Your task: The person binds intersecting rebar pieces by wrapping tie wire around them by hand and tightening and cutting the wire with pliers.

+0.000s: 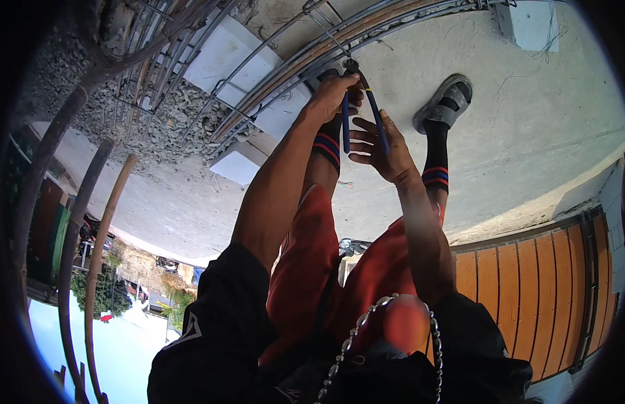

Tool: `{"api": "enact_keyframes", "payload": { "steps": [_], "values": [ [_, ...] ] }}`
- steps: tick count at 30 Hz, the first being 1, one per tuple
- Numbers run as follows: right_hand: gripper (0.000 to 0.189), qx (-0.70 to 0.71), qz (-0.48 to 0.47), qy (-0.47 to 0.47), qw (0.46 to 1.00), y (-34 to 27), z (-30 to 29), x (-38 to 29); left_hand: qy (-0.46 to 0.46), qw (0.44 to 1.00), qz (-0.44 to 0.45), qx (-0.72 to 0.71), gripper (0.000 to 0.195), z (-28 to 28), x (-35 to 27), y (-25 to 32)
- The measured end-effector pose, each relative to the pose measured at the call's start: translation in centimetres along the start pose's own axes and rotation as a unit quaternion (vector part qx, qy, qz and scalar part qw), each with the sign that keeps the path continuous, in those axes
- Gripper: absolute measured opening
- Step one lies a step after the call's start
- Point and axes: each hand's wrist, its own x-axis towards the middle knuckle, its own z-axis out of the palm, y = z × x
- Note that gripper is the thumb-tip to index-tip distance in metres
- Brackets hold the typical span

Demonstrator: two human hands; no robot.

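Observation:
My left hand (337, 96) grips a pair of blue-handled end-cutting pincers (380, 118) near their pivot, with the thumb along the top. The handles are spread apart and point back toward me. Their jaws sit at the near edge of a rebar cage (327, 35), at a crossing of a stirrup and a long bar; whether a wire is between them is too small to tell. Against the right handle lies the palm of my right hand (388, 149), its fingers apart and stretched toward the left handle.
Pale blocks (231, 50) and gravel (176, 111) lie under and beside the cage. More bundled rebar (156, 60) and bamboo poles (108, 217) stand at the left. My sandalled right foot (443, 101) is on the concrete floor (534, 111). Another block (529, 25) with loose wire is at upper right.

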Motion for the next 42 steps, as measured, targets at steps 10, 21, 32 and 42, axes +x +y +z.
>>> {"api": "enact_keyframes", "payload": {
  "steps": [10,21,32,42],
  "values": [
    [0.054,-0.400,-0.236,0.196,0.864,1.2,2.2,2.4,-0.004,1.000,0.024,-0.016,0.040,-0.4,0.6,-1.7],
    [0.076,-0.608,-0.157,0.422,0.653,3.4,4.1,2.8,0.046,0.993,0.058,0.087,0.030,3.8,1.9,-1.3],
    [0.063,-0.696,-0.099,0.315,0.637,2.6,1.2,-0.8,0.166,0.980,0.040,0.105,0.030,3.2,-0.3,-6.1],
    [0.071,-0.660,-0.139,0.316,0.667,3.8,1.0,2.3,0.156,0.977,0.090,0.118,0.036,2.8,1.0,-4.5]
  ]
}}
